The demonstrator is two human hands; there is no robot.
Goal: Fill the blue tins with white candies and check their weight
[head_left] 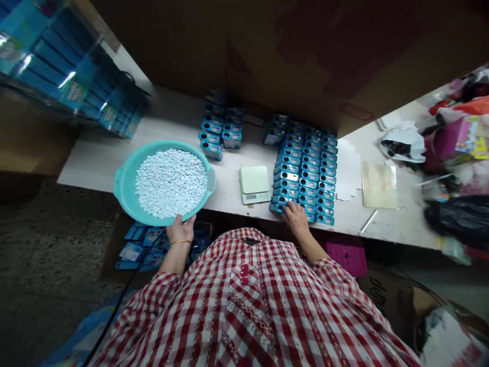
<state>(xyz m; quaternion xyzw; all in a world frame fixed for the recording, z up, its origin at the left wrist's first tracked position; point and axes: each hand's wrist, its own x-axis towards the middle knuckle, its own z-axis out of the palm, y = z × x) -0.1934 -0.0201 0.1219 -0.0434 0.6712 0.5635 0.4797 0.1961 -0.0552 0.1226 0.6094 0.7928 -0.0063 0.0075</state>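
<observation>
My left hand [180, 229] grips the near rim of a turquoise basin [126, 196], its fingers partly hidden under the edge. White tablet-like pieces [171, 181] are heaped in the basin, which overhangs the front of the table. My right hand [295, 218] has its fingers closed around the end of the nearest small blue box [277, 207], at the front of the left-hand row. That box stands among several tight rows of alike blue boxes [308, 176], with dark round spots on their tops. Between basin and rows lies a pale kitchen scale [254, 183] with nothing on its plate.
More blue boxes [211, 137] stand behind the scale. A large cardboard box [244, 56] walls off the table's back. Packed blue displays [72, 76] rise at left. Right are a yellowish sheet [379, 184], a metal tube [369, 221] and piled bags; below, a pink basket [347, 255].
</observation>
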